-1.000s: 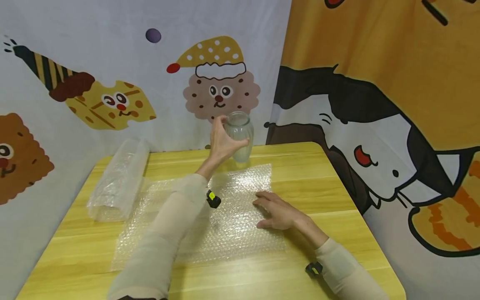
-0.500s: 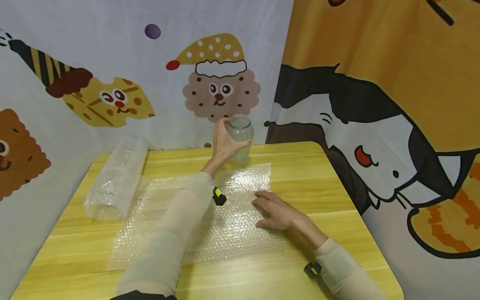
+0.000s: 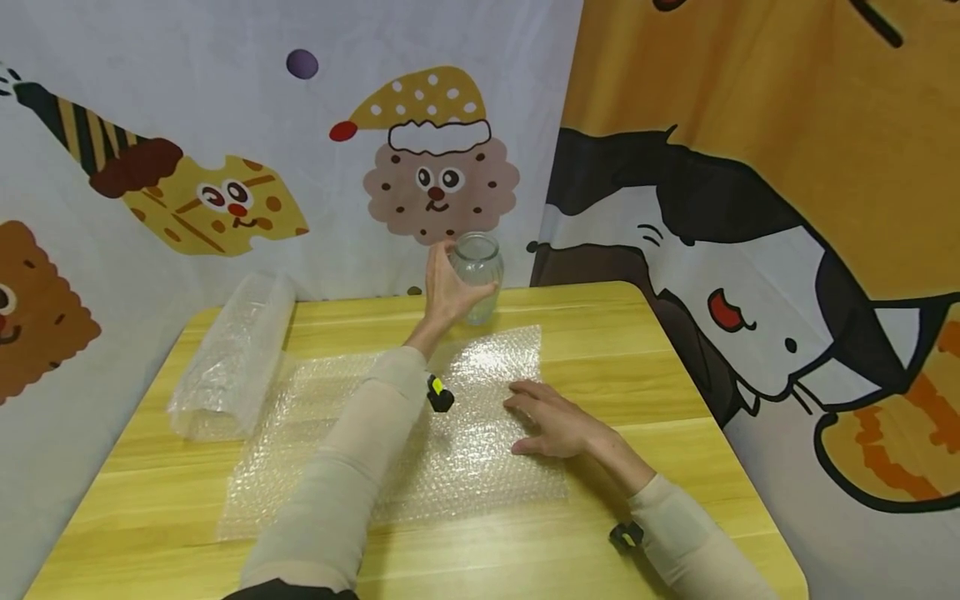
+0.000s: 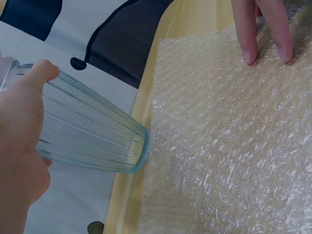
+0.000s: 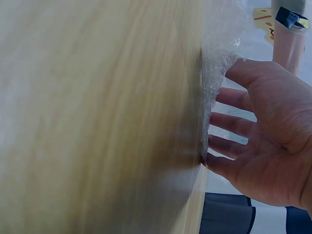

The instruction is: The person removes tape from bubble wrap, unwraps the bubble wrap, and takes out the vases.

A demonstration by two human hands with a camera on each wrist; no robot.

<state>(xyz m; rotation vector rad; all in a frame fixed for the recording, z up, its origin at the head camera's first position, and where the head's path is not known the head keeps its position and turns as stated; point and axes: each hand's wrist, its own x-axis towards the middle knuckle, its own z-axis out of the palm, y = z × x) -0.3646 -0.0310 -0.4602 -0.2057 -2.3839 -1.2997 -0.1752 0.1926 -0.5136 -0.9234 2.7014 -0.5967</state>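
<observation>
My left hand (image 3: 447,292) grips a clear glass vase (image 3: 480,271) with vertical ribs, thumb and fingers round its upper part. The vase stands upright near the table's far edge, and its ribbed side and base show in the left wrist view, close to the edge of a bubble wrap sheet (image 4: 219,136). That sheet lies flat across the middle of the table. My right hand (image 3: 558,425) rests its spread fingertips on the sheet's right side; in the right wrist view the fingers (image 5: 231,124) touch the wrap and hold nothing.
A rolled piece of bubble wrap (image 3: 236,358) lies at the table's left. The wooden table (image 3: 645,358) has rounded corners, and a cloth printed with cartoon figures (image 3: 442,192) hangs right behind its far edge.
The vase and left hand have come down very slightly in the head view. My right hand keeps its place on the bubble wrap.
</observation>
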